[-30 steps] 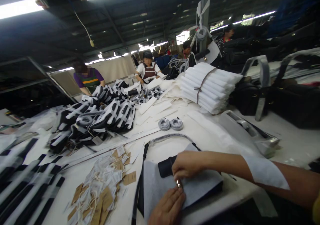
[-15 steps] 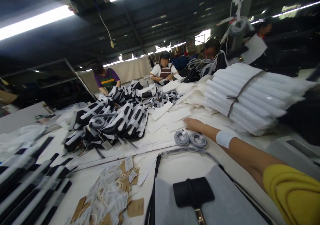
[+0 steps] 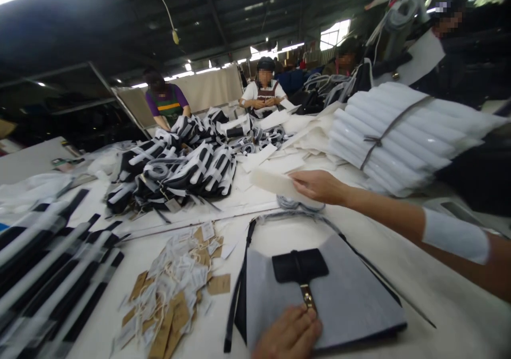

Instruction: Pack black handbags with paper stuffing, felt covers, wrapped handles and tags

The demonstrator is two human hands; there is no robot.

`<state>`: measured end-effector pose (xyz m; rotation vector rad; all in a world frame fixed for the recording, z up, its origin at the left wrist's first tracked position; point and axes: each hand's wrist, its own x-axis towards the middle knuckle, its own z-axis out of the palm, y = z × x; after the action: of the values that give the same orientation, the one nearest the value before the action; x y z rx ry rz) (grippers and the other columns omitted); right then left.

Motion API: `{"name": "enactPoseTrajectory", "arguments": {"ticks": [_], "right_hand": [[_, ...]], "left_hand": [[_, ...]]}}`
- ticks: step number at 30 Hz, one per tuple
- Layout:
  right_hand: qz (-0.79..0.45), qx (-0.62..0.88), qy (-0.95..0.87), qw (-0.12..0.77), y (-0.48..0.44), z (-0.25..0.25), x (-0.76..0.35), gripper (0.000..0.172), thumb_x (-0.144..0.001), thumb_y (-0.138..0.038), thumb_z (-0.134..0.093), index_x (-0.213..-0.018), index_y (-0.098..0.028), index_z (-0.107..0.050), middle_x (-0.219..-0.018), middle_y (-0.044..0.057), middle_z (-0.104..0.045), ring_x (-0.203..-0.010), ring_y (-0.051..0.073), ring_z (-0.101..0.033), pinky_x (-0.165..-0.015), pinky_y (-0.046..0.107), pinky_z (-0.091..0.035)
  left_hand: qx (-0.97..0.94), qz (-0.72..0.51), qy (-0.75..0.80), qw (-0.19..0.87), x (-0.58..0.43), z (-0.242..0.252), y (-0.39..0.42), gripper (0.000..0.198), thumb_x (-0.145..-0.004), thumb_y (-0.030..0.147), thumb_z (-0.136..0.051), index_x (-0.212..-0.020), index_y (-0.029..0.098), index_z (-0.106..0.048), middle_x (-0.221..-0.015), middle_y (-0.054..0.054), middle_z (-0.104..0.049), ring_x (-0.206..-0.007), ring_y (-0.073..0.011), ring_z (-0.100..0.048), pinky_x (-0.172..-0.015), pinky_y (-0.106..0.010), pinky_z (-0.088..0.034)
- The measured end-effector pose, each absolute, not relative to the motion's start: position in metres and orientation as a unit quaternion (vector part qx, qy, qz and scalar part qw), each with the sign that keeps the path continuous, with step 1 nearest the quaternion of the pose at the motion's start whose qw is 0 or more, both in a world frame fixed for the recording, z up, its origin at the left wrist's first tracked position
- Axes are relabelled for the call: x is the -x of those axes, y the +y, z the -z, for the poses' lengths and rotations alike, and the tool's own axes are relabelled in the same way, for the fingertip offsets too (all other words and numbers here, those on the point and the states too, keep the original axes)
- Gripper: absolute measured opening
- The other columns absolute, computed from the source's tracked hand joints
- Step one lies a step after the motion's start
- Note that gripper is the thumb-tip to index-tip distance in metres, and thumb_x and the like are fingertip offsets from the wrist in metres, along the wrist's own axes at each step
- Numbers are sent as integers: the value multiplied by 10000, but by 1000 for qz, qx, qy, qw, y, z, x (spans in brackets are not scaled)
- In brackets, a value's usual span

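In front of me on the white table lies a handbag (image 3: 359, 300) wrapped in grey paper, its black flap tab (image 3: 299, 267) and gold metal clasp (image 3: 307, 298) exposed. My left hand (image 3: 289, 332) is at the bag's front, fingers curled around the lower end of the clasp strap. Raised above the table behind the bag, my right hand (image 3: 319, 186) pinches a pale strip of paper (image 3: 271, 183) between thumb and fingers. That strip partly covers two grey wrapped coils (image 3: 299, 204), which lie just behind the bag's handle.
Brown and white hang tags (image 3: 171, 295) lie heaped left of the bag. Black wrapped straps (image 3: 51, 274) line the left edge. A pile of black wrapped parts (image 3: 179, 172) stands behind. At right rises a tied white bundle (image 3: 399, 135). Two people (image 3: 165, 100) work across the table.
My right hand has lifted a pale strip of paper off the table. My left hand has come into view on the bag's clasp strap. The camera view has tipped down.
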<state>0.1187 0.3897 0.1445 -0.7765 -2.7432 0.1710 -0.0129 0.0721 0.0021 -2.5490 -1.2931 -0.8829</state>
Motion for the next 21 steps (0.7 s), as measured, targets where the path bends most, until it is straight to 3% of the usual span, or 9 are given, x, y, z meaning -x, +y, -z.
{"name": "enactPoseTrajectory", "arguments": {"ticks": [3, 5, 8, 10, 12, 16, 21], "right_hand": [[-265, 111, -956, 54, 325, -157, -141, 378, -1008, -324, -435, -1326, -252, -626, -1299, 2, -676, -1157, 196, -640, -998, 279, -466], [-314, 65, -947, -1, 289, -146, -153, 410, -980, -286, -509, -1384, -273, -582, -1275, 16, -691, -1115, 192, -665, -967, 276, -489], [-240, 114, -964, 19, 252, -107, -164, 519, -912, -185, -608, -1423, -249, -542, -1296, 109, -668, -1096, 235, -671, -947, 345, -511], [-202, 120, -971, 53, 239, -83, -171, 447, -926, -175, -589, -1370, -230, -593, -1383, 145, -602, -1193, 259, -620, -1000, 402, -489], [-204, 100, -972, 66, 233, -69, -179, 402, -953, -274, -586, -1350, -215, -611, -1437, 158, -553, -1266, 278, -568, -1051, 443, -459], [-193, 78, -977, 42, 227, -74, -193, 565, -917, -439, -642, -1421, -202, -548, -1474, 192, -505, -1303, 346, -524, -1075, 546, -421], [-162, 84, -977, 115, 223, -87, -194, 404, -988, -401, -538, -1361, -263, -610, -1468, 148, -524, -1307, 315, -512, -1075, 538, -416]], "left_hand": [[840, 299, -453, 19, 11, -16, 70, 325, -987, 110, -441, -1266, 118, -608, -1223, -97, -718, -1192, -195, -649, -1000, -335, -563], [824, 301, -480, -17, 9, -21, 66, 339, -978, 104, -450, -1276, 138, -607, -1227, -94, -716, -1144, -183, -677, -975, -318, -573], [813, 304, -495, -35, 6, -21, 62, 371, -953, 99, -481, -1299, 162, -600, -1181, -82, -735, -1028, -168, -722, -881, -283, -613], [812, 306, -497, -28, 4, -19, 60, 374, -945, 98, -489, -1293, 169, -607, -1162, -76, -740, -1006, -179, -725, -858, -297, -622], [811, 307, -498, -25, 4, -18, 60, 374, -945, 104, -499, -1297, 176, -606, -1153, -71, -742, -999, -183, -725, -859, -309, -622], [809, 311, -499, -22, 3, -20, 61, 367, -948, 114, -518, -1298, 182, -604, -1148, -70, -743, -993, -180, -724, -867, -319, -620], [816, 301, -492, -33, 4, -20, 60, 371, -939, 97, -520, -1294, 169, -600, -1219, -95, -715, -1169, -208, -657, -962, -363, -583]]}}
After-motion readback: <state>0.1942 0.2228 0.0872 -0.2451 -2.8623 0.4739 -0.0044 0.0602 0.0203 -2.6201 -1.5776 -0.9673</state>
